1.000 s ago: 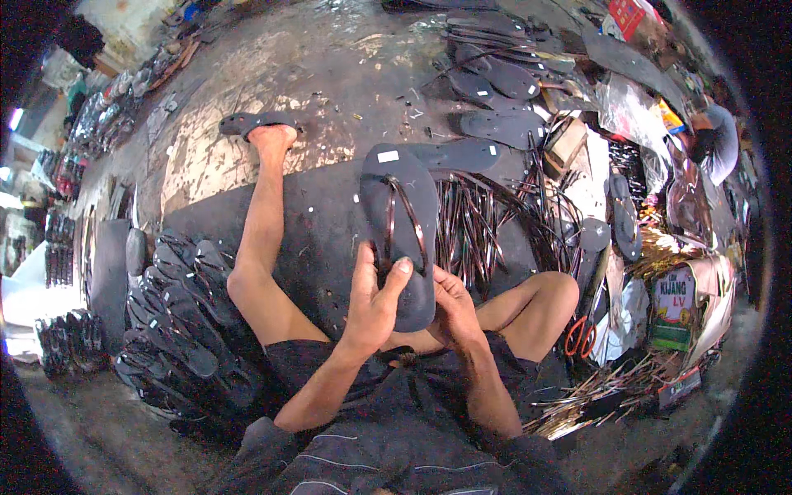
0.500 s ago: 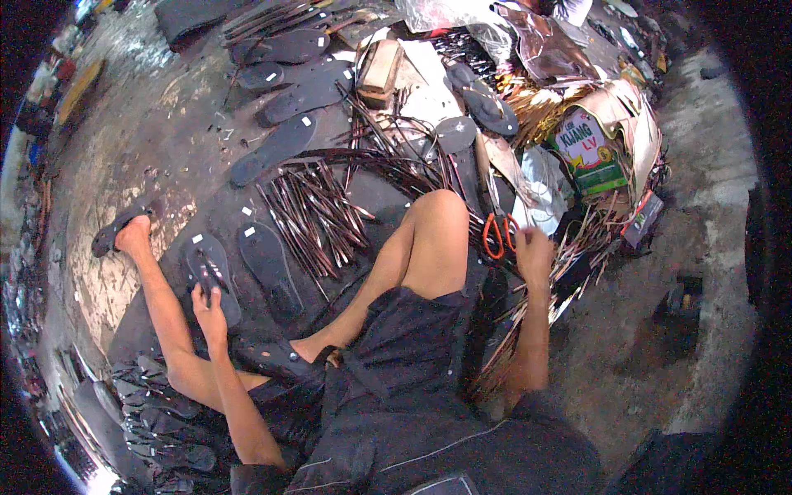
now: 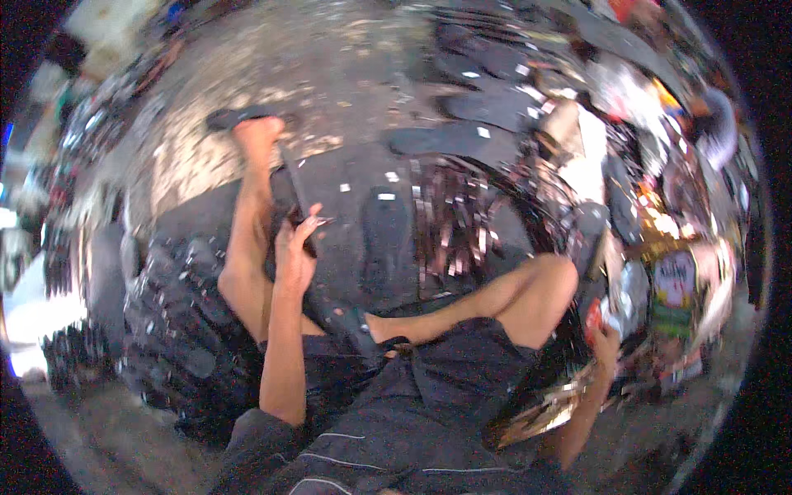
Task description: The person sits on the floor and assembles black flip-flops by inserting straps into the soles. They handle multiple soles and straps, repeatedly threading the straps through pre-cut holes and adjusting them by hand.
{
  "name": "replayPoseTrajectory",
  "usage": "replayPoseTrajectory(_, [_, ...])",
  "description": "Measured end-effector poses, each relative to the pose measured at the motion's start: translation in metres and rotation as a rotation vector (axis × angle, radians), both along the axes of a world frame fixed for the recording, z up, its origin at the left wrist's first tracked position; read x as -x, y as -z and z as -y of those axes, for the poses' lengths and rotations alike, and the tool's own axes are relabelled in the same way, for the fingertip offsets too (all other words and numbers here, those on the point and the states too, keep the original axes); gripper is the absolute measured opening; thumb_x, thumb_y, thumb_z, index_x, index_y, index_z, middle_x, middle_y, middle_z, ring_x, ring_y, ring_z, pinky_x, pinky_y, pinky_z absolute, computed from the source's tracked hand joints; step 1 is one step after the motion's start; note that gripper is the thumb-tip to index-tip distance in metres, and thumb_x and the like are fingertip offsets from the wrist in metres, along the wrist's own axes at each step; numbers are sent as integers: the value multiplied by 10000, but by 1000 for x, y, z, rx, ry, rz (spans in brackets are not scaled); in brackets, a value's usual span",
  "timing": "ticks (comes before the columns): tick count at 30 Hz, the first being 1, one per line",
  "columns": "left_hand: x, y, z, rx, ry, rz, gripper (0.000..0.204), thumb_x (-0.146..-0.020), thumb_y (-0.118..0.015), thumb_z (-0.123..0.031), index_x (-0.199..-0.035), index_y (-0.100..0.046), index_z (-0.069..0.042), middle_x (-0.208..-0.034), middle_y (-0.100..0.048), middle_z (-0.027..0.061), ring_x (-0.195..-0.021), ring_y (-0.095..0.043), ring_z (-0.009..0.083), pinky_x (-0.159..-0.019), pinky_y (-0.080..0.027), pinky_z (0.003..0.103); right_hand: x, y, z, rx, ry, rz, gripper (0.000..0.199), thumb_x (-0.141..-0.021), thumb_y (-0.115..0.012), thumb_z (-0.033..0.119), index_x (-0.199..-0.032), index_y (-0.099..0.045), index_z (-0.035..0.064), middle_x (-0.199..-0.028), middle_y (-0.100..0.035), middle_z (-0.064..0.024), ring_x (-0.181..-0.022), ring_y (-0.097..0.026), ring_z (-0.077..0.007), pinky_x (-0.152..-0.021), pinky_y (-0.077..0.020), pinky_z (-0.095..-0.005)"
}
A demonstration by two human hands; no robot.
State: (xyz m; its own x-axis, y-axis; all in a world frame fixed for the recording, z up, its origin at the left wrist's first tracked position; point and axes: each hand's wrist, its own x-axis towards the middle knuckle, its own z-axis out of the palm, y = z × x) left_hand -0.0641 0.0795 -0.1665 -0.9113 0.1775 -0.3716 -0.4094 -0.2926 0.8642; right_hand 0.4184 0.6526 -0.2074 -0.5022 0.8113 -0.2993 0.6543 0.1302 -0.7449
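Note:
A dark flip-flop (image 3: 295, 177) is held up on its edge, seen nearly side-on, with my left hand (image 3: 294, 252) closed round its lower part. A small pale strip, blurred, sticks out beside my fingers. On the right, beyond my bent knee, my right hand (image 3: 606, 342) has its fingers at the orange-red handles of scissors (image 3: 593, 318). It looks closed on them, though blur softens the grip; the blades cannot be made out. A loose dark sole (image 3: 386, 235) with a white label lies on the black mat (image 3: 342, 210) between my legs.
Dark strips (image 3: 454, 223) lie in a heap past the sole. Several more soles (image 3: 454, 142) spread behind them. A pile of dark footwear (image 3: 186, 322) sits at my left. A green printed package (image 3: 675, 285) and shiny scraps stand at the right.
The view has swung left and blurred. My left hand has lifted the flip-flop off the mat and tipped it on edge. My right hand has come onto the scissors' handles from beside them.

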Motion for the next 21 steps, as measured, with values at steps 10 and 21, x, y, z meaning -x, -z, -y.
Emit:
replayPoseTrajectory(10, [-31,-75,-25,-494,62,-101,827,-965,-857,-165,-1665,-419,-124,-1376,-660,72,-1231,-671,205,-1034,-602,450,217,-130,222,208,-299,-514,417,-1075,-698,353,-1347,-602,52,-1181,-664,-26,-1026,-637,-149,-860,-540,-317])
replayPoseTrajectory(21, [-43,-108,-48,-410,149,-141,891,-937,-882,-162,-1682,-400,-83,-1345,-659,75,-1201,-685,206,-1051,-597,411,327,-149,346,304,-937,-291,519,-980,-803,410,-1206,-577,1,-834,-698,-195,-749,-731,-381,-715,-568,-495])
